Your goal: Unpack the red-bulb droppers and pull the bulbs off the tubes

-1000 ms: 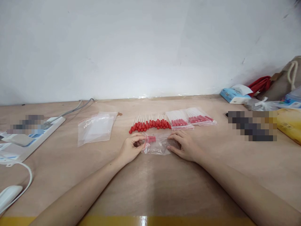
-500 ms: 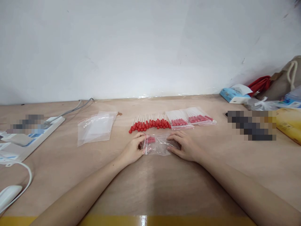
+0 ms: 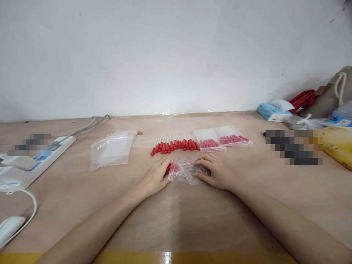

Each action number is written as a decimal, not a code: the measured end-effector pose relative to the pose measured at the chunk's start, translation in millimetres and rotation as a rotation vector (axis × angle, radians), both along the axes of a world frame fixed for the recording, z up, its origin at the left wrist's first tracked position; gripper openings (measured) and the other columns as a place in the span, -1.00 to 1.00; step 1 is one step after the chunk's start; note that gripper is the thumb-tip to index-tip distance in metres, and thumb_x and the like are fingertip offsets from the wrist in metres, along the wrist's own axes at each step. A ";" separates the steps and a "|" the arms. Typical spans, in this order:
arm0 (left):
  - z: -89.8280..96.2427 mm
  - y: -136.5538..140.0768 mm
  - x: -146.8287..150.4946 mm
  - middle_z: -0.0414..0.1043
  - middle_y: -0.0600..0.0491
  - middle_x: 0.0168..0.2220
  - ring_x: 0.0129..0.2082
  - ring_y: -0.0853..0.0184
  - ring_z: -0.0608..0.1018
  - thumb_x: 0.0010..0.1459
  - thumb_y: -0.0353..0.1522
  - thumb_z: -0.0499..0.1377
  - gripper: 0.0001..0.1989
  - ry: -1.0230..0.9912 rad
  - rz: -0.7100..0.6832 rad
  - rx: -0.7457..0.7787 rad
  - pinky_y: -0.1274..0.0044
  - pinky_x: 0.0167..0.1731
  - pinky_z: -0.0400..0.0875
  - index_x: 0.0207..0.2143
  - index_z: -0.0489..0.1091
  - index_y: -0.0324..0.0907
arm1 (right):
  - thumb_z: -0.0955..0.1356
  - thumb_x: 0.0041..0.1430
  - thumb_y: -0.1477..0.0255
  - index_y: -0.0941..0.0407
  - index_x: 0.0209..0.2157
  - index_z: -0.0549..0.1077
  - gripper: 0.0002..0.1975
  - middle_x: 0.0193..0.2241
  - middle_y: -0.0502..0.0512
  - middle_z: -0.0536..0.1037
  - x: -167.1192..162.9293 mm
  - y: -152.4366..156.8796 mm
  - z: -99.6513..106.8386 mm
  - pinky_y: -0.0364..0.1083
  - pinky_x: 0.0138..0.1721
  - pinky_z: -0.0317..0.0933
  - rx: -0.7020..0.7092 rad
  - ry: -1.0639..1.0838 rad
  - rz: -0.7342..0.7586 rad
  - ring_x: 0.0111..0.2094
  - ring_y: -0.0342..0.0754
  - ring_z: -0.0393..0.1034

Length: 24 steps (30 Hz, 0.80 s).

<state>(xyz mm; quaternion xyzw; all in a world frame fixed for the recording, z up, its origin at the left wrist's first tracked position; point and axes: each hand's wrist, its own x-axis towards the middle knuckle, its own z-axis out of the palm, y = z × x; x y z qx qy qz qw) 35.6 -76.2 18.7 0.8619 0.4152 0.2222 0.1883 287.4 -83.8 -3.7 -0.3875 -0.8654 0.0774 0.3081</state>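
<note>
A clear zip-lock bag (image 3: 188, 173) lies sideways between my hands, low over the table, its red-lined end to the left. My left hand (image 3: 156, 175) is closed at that end. Red tips (image 3: 172, 167) show there, partly inside the bag and partly behind my fingers; how many I cannot tell. My right hand (image 3: 214, 171) pinches the bag's other end between thumb and fingers. Just beyond the hands lies a row of thin pale sticks with red rounded ends (image 3: 176, 145). To its right are filled bags (image 3: 210, 143) of such sticks, with another filled stack (image 3: 233, 138) beside them.
Flat clear bags (image 3: 114, 150) lie to the left. A white power strip (image 3: 52, 154) with cables and a white mouse-like object (image 3: 12, 227) are farther left. At the right stand a blue tissue pack (image 3: 275, 110), a yellow packet (image 3: 338, 146) and a blurred dark object (image 3: 294, 146).
My left hand has shifted slightly right and turned over the bag's mouth. The red tips in the bag now sit closer to its red-lined end. My right hand has barely moved.
</note>
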 end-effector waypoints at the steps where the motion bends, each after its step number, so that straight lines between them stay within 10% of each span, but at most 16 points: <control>1: -0.8 1.1 -2.2 0.36 0.03 -0.29 -0.33 0.33 0.39 0.11 -0.39 0.03 -0.86 -0.037 -0.008 -0.057 0.49 -0.32 0.28 -0.24 0.28 -0.17 | 0.30 0.07 0.28 0.07 -0.17 0.37 -0.73 -0.17 0.14 0.41 -0.2 -0.1 0.1 0.03 -0.12 0.18 0.001 0.001 -0.001 -0.14 0.00 0.27; 8: -2.2 19.4 -20.3 0.42 0.01 -0.30 -0.33 0.36 0.48 0.00 -0.24 0.18 -0.72 -0.473 0.096 -0.376 0.51 -0.29 0.36 -0.28 0.32 -0.23 | 0.30 0.07 0.29 0.08 -0.20 0.38 -0.75 -0.19 0.14 0.41 0.8 0.8 -1.8 0.02 -0.13 0.20 0.005 0.001 -0.004 -0.16 -0.01 0.29; 14: 38.1 37.6 -58.9 0.49 0.02 -0.35 -0.36 0.29 0.53 -0.17 -0.17 0.28 -0.60 -0.521 0.240 -0.409 0.42 -0.28 0.43 -0.27 0.37 -0.18 | 0.30 0.07 0.29 0.08 -0.21 0.38 -0.76 -0.20 0.14 0.41 0.6 0.9 -2.6 0.03 -0.13 0.20 0.016 -0.004 -0.002 -0.16 -0.01 0.29; 19: 68.7 48.8 -98.2 0.49 0.10 -0.35 -0.35 0.29 0.53 -0.15 -0.21 0.29 -0.68 -0.588 0.403 -0.057 0.38 -0.26 0.46 -0.31 0.39 -0.15 | 0.31 0.06 0.29 0.07 -0.21 0.38 -0.76 -0.22 0.13 0.42 0.1 0.6 -0.9 0.03 -0.14 0.21 0.017 0.008 -0.003 -0.17 0.00 0.30; 24: 36.9 60.2 -91.3 0.47 0.11 -0.29 -0.25 0.28 0.51 -0.06 -0.25 0.22 -0.76 -0.615 0.535 0.247 0.40 -0.17 0.43 -0.30 0.40 -0.13 | 0.31 0.07 0.30 0.08 -0.21 0.38 -0.76 -0.22 0.13 0.42 0.6 0.2 -0.3 0.02 -0.13 0.20 0.004 0.004 -0.001 -0.16 -0.01 0.29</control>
